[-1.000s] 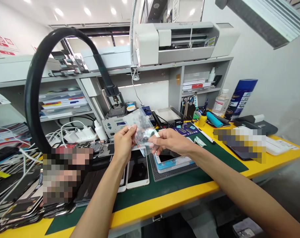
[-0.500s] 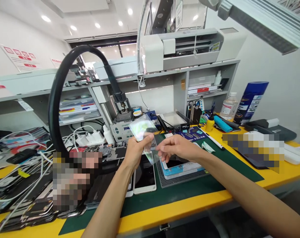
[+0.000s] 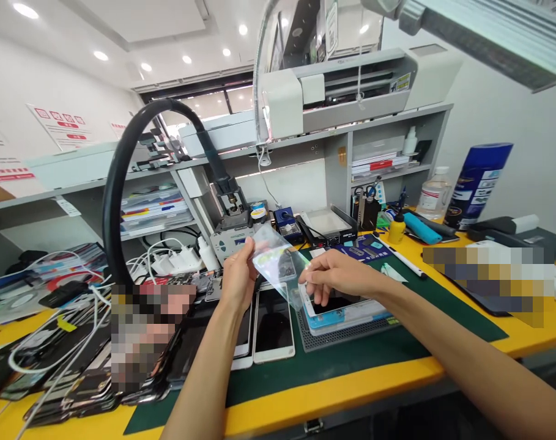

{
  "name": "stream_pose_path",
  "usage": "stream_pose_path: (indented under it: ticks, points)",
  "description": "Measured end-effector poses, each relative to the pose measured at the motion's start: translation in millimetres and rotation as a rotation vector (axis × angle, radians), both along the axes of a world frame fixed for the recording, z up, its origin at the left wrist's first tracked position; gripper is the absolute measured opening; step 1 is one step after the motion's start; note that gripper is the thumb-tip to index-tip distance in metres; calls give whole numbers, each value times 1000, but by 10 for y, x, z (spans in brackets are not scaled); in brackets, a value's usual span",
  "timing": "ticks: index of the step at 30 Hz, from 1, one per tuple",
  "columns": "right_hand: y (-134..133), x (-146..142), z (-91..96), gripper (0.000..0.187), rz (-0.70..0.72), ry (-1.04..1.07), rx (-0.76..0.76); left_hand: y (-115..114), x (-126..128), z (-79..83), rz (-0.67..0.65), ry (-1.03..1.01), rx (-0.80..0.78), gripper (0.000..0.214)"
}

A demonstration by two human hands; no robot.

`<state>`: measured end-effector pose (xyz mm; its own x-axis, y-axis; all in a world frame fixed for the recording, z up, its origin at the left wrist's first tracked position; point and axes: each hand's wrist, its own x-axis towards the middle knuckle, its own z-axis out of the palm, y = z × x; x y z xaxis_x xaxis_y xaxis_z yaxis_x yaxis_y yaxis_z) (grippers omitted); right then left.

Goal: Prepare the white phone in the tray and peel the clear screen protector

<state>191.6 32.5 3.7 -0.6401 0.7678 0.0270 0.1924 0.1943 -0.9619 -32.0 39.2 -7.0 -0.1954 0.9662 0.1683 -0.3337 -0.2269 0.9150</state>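
Observation:
A clear, shiny film [image 3: 275, 263] is held tilted above the bench between my two hands. My left hand [image 3: 239, 275] pinches its left edge between thumb and fingers. My right hand [image 3: 335, 278] is at the film's right edge, its fingers curled and closed there; the exact fingertip contact is partly hidden. Under my right hand lies a white-framed phone [image 3: 335, 304] with a dark screen, resting on a light blue pad [image 3: 346, 322]. Below the film, a white phone [image 3: 274, 327] lies face up on the green mat [image 3: 351, 360].
A pile of phone parts [image 3: 80, 379] and white cables fills the left side. A black hose [image 3: 112, 183] arches over it to a machine [image 3: 232, 235]. A yellow bottle [image 3: 396, 227], a white pen-like stick [image 3: 401, 256] and a blue can [image 3: 477, 183] stand or lie at the right.
The film has swung lower and flatter, showing more of its surface. My left hand has shifted slightly left, from its middle to its edge. The view has turned a little left.

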Motion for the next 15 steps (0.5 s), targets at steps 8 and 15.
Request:
stream_pose_path:
  ticks: [8, 15]
  points:
    - [90, 83, -52, 29, -27, 44, -38, -26, -40, -2, 7, 115, 42, 36]
    - [328, 332, 90, 31, -518, 561, 33, -7, -79, 37, 105, 18, 70, 43]
